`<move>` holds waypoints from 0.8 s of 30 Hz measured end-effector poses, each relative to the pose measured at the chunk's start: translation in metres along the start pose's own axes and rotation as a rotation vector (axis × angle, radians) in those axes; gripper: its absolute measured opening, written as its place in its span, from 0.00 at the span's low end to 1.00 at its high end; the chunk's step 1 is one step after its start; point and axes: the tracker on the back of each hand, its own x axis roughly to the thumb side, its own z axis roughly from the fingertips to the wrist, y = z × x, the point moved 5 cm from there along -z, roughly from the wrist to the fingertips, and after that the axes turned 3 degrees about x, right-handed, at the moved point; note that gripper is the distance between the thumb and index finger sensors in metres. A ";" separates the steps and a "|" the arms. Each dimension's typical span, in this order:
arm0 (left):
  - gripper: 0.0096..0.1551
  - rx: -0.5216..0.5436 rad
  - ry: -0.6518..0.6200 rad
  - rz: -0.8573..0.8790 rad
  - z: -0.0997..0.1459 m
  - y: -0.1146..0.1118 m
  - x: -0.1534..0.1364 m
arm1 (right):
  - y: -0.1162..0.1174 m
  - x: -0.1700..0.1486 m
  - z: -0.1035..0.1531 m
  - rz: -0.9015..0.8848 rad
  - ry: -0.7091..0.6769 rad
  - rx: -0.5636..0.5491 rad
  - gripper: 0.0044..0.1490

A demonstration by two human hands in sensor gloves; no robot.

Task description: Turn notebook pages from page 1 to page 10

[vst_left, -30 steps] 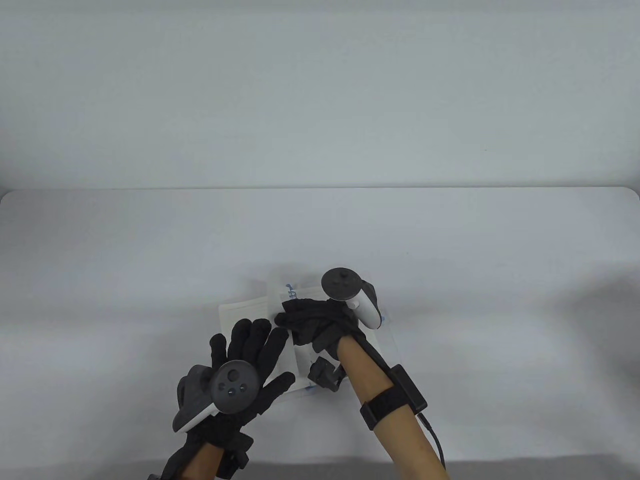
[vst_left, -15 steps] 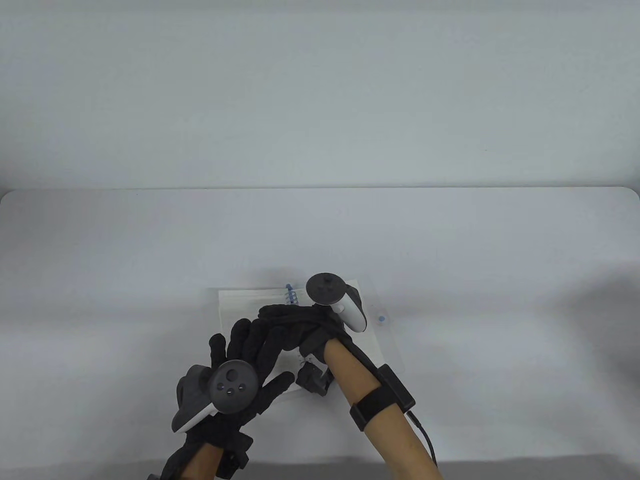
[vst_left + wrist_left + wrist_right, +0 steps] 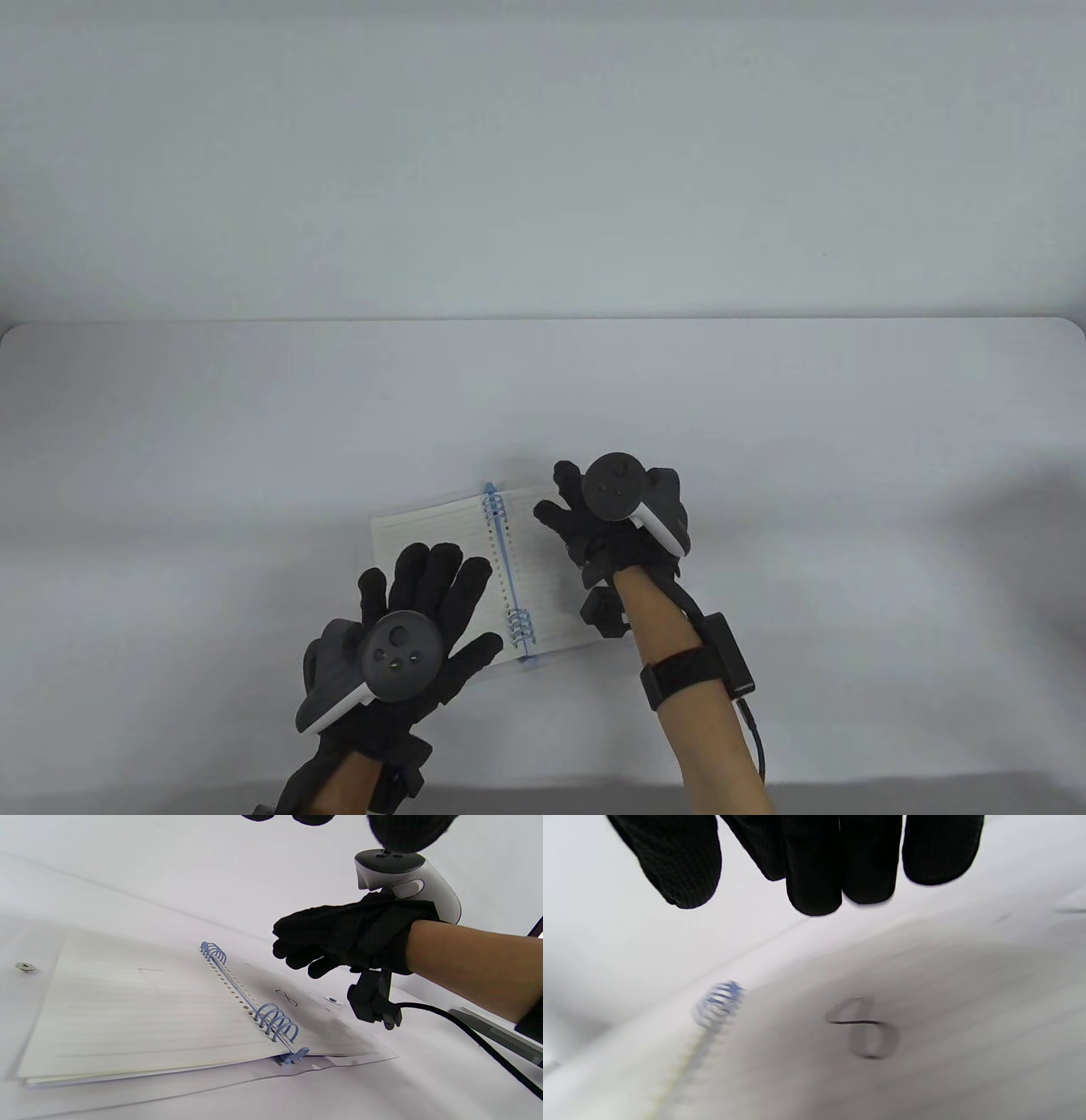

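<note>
A small notebook (image 3: 441, 531) with a blue spiral binding (image 3: 506, 560) lies open and flat near the table's front middle. My left hand (image 3: 428, 594) lies with fingers spread over the near part of the left page; whether it touches is unclear. My right hand (image 3: 564, 509) hovers over the right page with loosely bent fingers and holds nothing. The left wrist view shows the notebook (image 3: 127, 1005) and the right hand (image 3: 322, 938) above the right page. The right wrist view shows its fingers (image 3: 814, 866) above a handwritten figure (image 3: 865, 1027) and the blurred spiral (image 3: 719, 1005).
The notebook's clear plastic cover spreads under it, with a snap stud (image 3: 25, 966) on the left and another (image 3: 331, 1000) on the right. A black cable (image 3: 755, 739) runs from my right forearm. The white table's front edge (image 3: 543, 785) is close behind the hands.
My right hand carried a page leftward over the spiral, let it go on the left stack, and has moved back right over the right page. My left hand has stayed in place.
</note>
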 end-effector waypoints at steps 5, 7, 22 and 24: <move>0.47 -0.011 0.003 -0.001 0.000 -0.001 0.000 | 0.013 -0.012 -0.003 0.209 0.044 0.056 0.54; 0.47 -0.011 0.006 0.000 0.000 -0.001 0.000 | 0.020 -0.016 -0.004 0.244 0.067 0.104 0.56; 0.47 -0.022 0.012 0.002 -0.001 -0.001 0.000 | 0.034 -0.018 -0.005 0.366 0.114 0.211 0.50; 0.47 -0.022 0.012 0.001 -0.001 -0.002 0.001 | 0.034 -0.016 -0.005 0.384 0.108 0.201 0.49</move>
